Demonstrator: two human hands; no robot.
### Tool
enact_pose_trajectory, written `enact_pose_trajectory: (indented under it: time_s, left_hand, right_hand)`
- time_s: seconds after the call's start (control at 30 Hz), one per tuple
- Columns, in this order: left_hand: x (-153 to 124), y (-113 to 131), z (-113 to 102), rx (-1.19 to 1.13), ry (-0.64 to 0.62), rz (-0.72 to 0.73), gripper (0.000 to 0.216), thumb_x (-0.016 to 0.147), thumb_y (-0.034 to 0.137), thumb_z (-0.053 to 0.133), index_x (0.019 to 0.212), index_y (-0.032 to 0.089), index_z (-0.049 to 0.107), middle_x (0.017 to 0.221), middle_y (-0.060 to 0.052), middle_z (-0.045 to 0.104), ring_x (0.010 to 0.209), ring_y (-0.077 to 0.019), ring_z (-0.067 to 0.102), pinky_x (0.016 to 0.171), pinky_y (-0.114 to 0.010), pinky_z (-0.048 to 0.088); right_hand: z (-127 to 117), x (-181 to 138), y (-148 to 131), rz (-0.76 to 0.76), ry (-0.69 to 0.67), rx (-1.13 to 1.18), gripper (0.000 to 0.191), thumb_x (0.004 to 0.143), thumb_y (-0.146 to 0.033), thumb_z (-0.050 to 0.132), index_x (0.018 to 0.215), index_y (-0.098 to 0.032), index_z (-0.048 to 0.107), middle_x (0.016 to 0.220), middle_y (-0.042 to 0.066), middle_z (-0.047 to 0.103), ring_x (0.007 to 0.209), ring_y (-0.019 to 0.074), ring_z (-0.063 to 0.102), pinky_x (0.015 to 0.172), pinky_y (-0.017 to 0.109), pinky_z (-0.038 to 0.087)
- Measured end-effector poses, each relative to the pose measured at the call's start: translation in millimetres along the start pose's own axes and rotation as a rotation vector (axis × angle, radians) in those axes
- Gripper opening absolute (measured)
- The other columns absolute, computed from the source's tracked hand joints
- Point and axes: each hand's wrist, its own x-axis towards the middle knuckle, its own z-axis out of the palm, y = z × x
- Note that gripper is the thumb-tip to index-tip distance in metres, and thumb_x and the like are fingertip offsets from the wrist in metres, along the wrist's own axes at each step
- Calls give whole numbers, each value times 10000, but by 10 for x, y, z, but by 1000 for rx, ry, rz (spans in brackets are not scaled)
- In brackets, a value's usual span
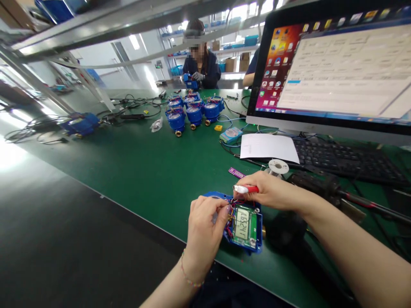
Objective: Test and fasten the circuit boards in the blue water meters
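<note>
An opened blue water meter [259,239] lies near the table's front edge, its circuit board and a digit display [242,223] exposed. My left hand [205,222] is over the meter's left side, thumb and forefinger pinched on thin wires [230,217] beside the board. At the far side of the housing, my right hand [261,188] is closed around a red-and-white pen-shaped tool [246,189], its white end pointing left. The fingertips of that hand are partly hidden, close to the wires at the top of the board.
Several blue meters [194,114] stand further back on the green table [135,158]. To the right are a monitor [337,72], keyboard [346,161], paper sheet [269,147], wire spool [278,167] and black tool [289,231]. Opposite, a co-worker [205,64] holds a blue meter.
</note>
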Motion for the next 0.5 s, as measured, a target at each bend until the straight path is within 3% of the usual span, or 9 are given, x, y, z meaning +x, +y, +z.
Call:
enact_pose_trajectory:
  time_s: [0.3,0.43,0.5]
  left_hand:
    - [-17,-117,-135,-94,-58,-145,189,877,279,464,725,196,540,800,-7,558,814,-177,474,752,-326,335]
    - [136,-368,-217,-159,-70,-95,179,869,339,475,877,214,602,1021,-44,572,1018,-200,478,905,-358,336]
    - [216,-531,-200,-336,-189,-94,256,839,358,517,1046,219,577,1134,-59,559,1093,-213,473,949,-359,346]
  right_hand:
    - [45,148,-36,2,-99,85,223,803,-339,546,692,-146,545,645,-28,513,605,87,444,555,211,322]
    - [58,219,-71,-41,52,-23,256,830,-325,500,643,-151,520,604,-33,476,581,82,411,554,213,309]
    - [69,136,-118,-23,202,-40,264,842,-331,479,643,-160,504,609,-31,477,577,84,407,546,214,307]
